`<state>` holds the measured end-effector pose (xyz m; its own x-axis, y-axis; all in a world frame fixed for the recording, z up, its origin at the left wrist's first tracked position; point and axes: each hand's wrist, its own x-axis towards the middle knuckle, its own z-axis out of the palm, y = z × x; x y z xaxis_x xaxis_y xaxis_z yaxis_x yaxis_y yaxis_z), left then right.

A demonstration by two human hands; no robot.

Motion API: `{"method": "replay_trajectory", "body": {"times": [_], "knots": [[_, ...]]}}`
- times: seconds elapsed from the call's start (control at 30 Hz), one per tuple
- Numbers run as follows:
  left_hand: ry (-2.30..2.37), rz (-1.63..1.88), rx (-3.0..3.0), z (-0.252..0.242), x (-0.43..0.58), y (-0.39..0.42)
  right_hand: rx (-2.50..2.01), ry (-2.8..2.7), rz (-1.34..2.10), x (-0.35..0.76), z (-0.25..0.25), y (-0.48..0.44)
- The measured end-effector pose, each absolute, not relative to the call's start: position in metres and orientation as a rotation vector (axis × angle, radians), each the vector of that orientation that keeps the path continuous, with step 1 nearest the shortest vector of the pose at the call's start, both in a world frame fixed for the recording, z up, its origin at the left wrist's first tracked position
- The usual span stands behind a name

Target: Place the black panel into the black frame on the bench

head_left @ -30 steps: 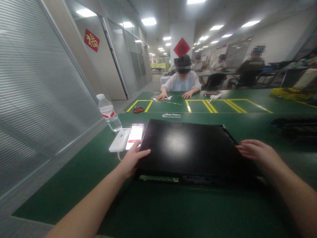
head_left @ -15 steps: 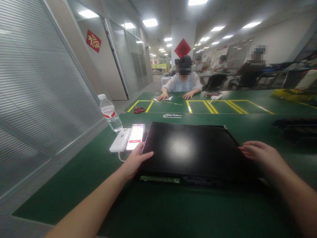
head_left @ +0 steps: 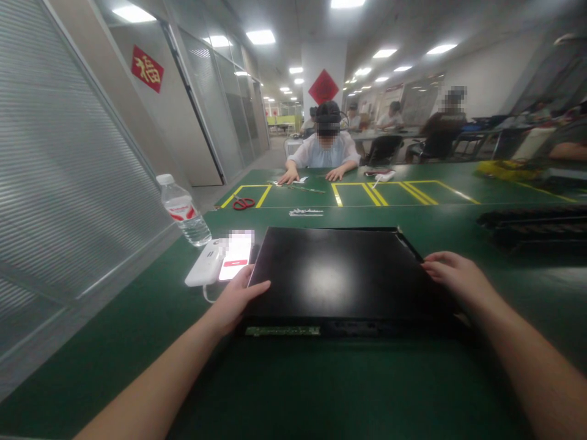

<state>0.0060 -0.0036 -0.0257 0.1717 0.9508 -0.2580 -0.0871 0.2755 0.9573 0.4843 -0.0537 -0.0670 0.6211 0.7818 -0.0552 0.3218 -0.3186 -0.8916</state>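
A flat black display panel point(head_left: 293, 275) lies in front of me over the green table, its glossy face up with a bright ceiling reflection. Along its near edge runs a narrow green circuit board point(head_left: 282, 330). My left hand point(head_left: 236, 299) grips the left edge, thumb on top and fingers underneath. At the right edge, the bent fingers of my right hand point(head_left: 452, 273) are closed on the side of the panel. A dark edge point(head_left: 408, 242) shows beyond the panel's far right corner, apparently of a frame or another panel beneath.
Left of the panel are a lit phone point(head_left: 236, 260), a white power bank point(head_left: 205, 263) with a cable, and a water bottle point(head_left: 184, 211). Red scissors point(head_left: 243, 203) and white strips point(head_left: 306, 212) lie beyond. A co-worker point(head_left: 325, 150) sits opposite. Dark stacked parts point(head_left: 534, 223) stand at right.
My view has turned slightly right, so everything sits further left in the picture. Both hands keep their places at the panel's edges.
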Motion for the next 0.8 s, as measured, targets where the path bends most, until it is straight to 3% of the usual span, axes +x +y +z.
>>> {"method": "replay_trajectory", "body": {"times": [0.8], "knots": [[1.151,0.981,0.740,-0.015,0.012,0.002,-1.918,-1.020,0.482,0.491,-0.075,-0.052]]}}
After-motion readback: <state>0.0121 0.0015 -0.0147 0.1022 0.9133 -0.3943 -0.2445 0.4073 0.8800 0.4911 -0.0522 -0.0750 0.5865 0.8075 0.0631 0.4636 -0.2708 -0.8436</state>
